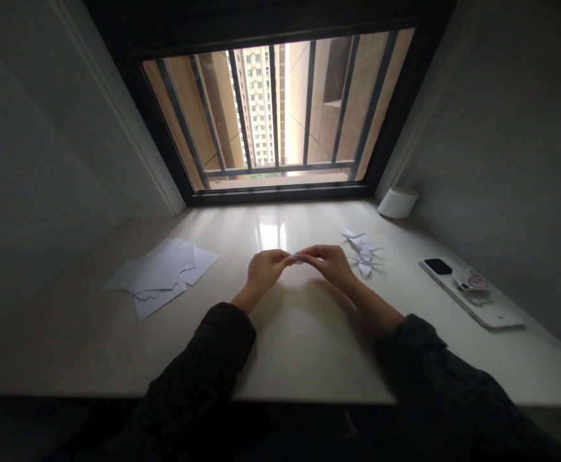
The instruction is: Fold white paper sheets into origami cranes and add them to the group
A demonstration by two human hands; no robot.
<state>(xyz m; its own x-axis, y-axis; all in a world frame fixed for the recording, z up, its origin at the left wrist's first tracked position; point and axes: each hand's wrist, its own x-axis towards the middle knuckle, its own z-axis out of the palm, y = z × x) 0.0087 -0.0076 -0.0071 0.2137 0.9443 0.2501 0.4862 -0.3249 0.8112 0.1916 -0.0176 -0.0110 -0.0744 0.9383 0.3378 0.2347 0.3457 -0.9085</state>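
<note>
A small folded piece of white paper [297,258] is pinched between my two hands above the middle of the pale desk [309,346]. My left hand [264,269] grips its left end with closed fingers. My right hand [332,262] grips its right end the same way. Most of the paper is hidden by my fingertips. Both arms wear dark sleeves.
A loose stack of white paper sheets [161,274] lies to the left. Finished folded paper figures [363,253] lie just right of my right hand. A white phone [470,290] rests at the right, and a white round container [398,201] stands in the back right corner under the barred window [275,115].
</note>
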